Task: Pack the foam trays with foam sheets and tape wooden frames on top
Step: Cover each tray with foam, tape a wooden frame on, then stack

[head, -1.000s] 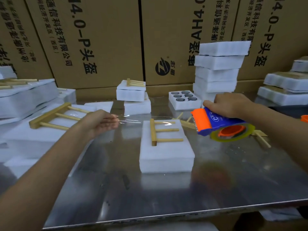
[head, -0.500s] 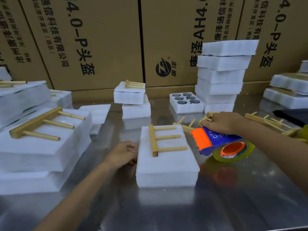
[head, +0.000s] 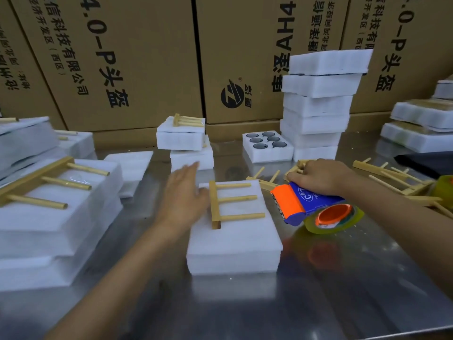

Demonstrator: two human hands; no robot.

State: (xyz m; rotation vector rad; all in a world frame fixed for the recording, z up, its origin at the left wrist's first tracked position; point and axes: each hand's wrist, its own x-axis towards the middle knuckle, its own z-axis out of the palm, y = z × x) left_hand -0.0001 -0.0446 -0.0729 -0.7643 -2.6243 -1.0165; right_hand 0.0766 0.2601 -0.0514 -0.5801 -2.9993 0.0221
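Centre of steel table [head: 318, 278]: foam tray [head: 235, 239], wooden frame [head: 232, 202] on top. Left hand [head: 182, 195] flat, fingers straight, steadying tray's left edge (likely smoothing tape). Right hand [head: 318, 176] grips tape dispenser [head: 308, 204] beside tray.

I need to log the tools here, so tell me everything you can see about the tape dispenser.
The tape dispenser has a blue printed body, an orange front guard with a toothed cutting edge, and an orange hub carrying a roll of clear yellowish tape. It looks plastic. The right hand grips it from above, tilted, right of the foam tray, roll low over the metal table.
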